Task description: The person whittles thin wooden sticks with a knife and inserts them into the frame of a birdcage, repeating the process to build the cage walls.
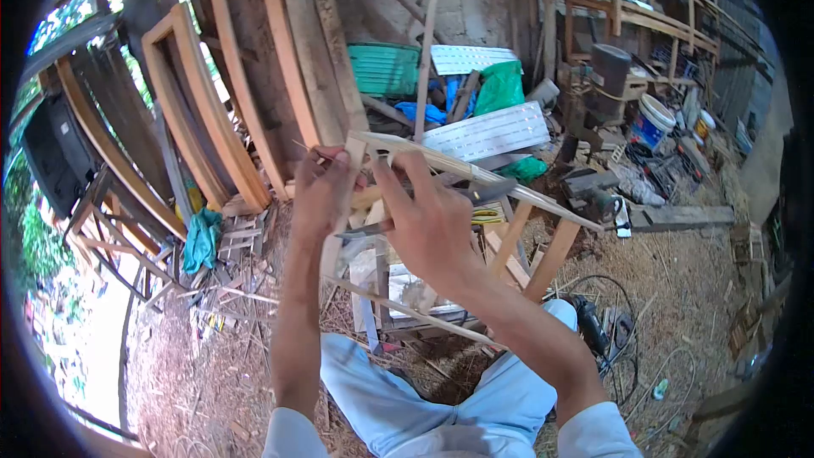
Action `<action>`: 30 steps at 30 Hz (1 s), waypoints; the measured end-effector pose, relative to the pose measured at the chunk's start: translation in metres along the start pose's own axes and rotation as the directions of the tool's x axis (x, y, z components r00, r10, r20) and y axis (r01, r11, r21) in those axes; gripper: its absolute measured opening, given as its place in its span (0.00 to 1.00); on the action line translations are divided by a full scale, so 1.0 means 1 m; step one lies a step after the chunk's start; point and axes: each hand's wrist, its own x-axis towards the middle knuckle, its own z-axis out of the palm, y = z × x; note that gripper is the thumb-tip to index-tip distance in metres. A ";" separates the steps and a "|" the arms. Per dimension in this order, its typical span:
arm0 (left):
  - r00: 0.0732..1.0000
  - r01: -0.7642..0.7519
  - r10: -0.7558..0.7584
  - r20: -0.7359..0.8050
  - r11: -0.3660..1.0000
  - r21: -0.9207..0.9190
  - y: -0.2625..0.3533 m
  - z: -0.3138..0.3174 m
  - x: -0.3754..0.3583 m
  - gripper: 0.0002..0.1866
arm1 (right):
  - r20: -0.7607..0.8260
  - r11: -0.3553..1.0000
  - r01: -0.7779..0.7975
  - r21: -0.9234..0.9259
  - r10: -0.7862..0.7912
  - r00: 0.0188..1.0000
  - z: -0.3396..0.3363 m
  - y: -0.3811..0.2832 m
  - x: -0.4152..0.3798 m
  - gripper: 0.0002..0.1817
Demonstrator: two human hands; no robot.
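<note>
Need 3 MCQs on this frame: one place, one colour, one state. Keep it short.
1. Where do the arched wooden frames stand?
A. left, leaning on the wall
B. flat on the ground at right
C. across the lap

2. Colour of the cloth on the scrap pile at left?
A. red
B. teal
C. white

3. How is the thin wooden strip held?
A. by both hands
B. by one hand only
C. lying untouched

Answers:
1 A, they lean upright at left.
2 B, it looks teal-green.
3 A, left hand and right hand both grip it.
</note>
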 end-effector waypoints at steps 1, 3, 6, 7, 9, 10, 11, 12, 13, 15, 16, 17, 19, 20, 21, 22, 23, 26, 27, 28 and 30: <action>1.000 -0.001 0.001 -0.023 1.000 -0.003 -0.014 -0.005 -0.007 0.07 | 0.063 0.999 -0.038 0.036 0.036 0.997 -0.007 -0.008 -0.004 0.20; 0.998 -0.037 0.027 -0.057 0.980 -0.196 -0.039 -0.007 -0.026 0.06 | 0.080 0.994 -0.037 0.103 0.029 0.996 -0.009 -0.021 -0.008 0.19; 0.985 -0.085 0.067 -0.162 0.990 -0.108 -0.066 -0.003 -0.039 0.07 | 0.222 0.861 -0.398 0.316 0.340 0.914 -0.004 -0.034 -0.010 0.12; 0.974 -0.081 0.037 -0.222 0.978 -0.193 -0.070 -0.002 -0.045 0.07 | 0.222 0.861 -0.399 0.315 0.341 0.913 -0.001 -0.031 -0.019 0.12; 0.972 -0.110 0.078 -0.223 0.985 -0.135 -0.074 0.000 -0.062 0.07 | 0.425 0.681 -0.570 0.460 0.395 0.815 0.007 -0.016 -0.045 0.09; 0.962 -0.095 0.045 -0.268 0.980 -0.178 -0.074 0.004 -0.071 0.07 | 0.436 0.673 -0.578 0.462 0.395 0.809 0.017 -0.014 -0.063 0.09; 0.951 -0.083 0.010 -0.308 0.971 -0.222 -0.076 0.008 -0.078 0.06 | 0.453 0.446 -0.666 0.599 0.497 0.740 0.027 -0.010 -0.081 0.09; 0.944 -0.136 0.031 -0.329 0.944 -0.301 -0.082 0.009 -0.083 0.07 | 0.490 0.188 -0.692 0.697 0.580 0.650 0.030 -0.009 -0.090 0.11; 0.943 -0.128 0.022 -0.331 0.945 -0.301 -0.088 0.010 -0.086 0.07 | 0.496 0.183 -0.699 0.692 0.583 0.644 0.034 -0.008 -0.097 0.11; 0.911 -0.206 0.059 -0.409 0.922 -0.327 -0.099 0.009 -0.095 0.08 | 0.604 -0.025 -0.784 0.620 0.653 0.457 0.039 -0.009 -0.106 0.10; 0.911 -0.190 0.046 -0.409 0.928 -0.320 -0.103 0.007 -0.100 0.08 | 0.595 -0.011 -0.791 0.612 0.665 0.452 0.042 -0.010 -0.105 0.10; 0.895 -0.173 0.049 -0.444 0.954 -0.244 -0.107 0.003 -0.107 0.07 | 0.608 -0.033 -0.798 0.602 0.667 0.431 0.047 -0.009 -0.105 0.10; 0.879 -0.153 0.059 -0.474 0.975 -0.163 -0.108 0.002 -0.112 0.07 | 0.587 0.077 -0.790 0.608 0.626 0.513 0.057 -0.002 -0.101 0.10; 0.885 -0.172 0.048 -0.463 0.958 -0.230 -0.106 0.003 -0.119 0.06 | 0.593 0.068 -0.793 0.605 0.625 0.507 0.063 -0.003 -0.103 0.10; 0.890 -0.191 0.040 -0.453 0.937 -0.294 -0.108 0.001 -0.124 0.05 | 0.601 0.065 -0.784 0.617 0.604 0.523 0.069 -0.004 -0.105 0.10; 0.844 -0.200 0.085 -0.530 0.966 -0.163 -0.118 -0.004 -0.126 0.05 | 0.611 0.057 -0.777 0.627 0.582 0.536 0.076 -0.007 -0.107 0.10; 0.840 -0.188 0.079 -0.537 0.970 -0.152 -0.122 -0.007 -0.131 0.05 | 0.622 0.047 -0.771 0.636 0.560 0.547 0.082 -0.010 -0.109 0.10; 0.874 -0.178 0.090 -0.478 0.974 -0.142 -0.115 -0.004 -0.139 0.06 | 0.649 -0.037 -0.774 0.632 0.570 0.503 0.081 -0.021 -0.102 0.09; 0.874 -0.162 0.079 -0.480 0.978 -0.134 -0.114 -0.005 -0.139 0.06 | 0.640 -0.040 -0.769 0.638 0.582 0.501 0.083 -0.022 -0.104 0.09; 0.876 -0.132 0.045 -0.480 0.980 -0.149 -0.113 -0.007 -0.141 0.07 | 0.653 -0.057 -0.776 0.628 0.580 0.486 0.082 -0.025 -0.104 0.09; 0.875 -0.092 0.007 -0.485 0.984 -0.152 -0.111 -0.010 -0.145 0.08 | 0.548 0.149 -0.782 0.606 0.634 0.546 0.075 -0.032 -0.103 0.08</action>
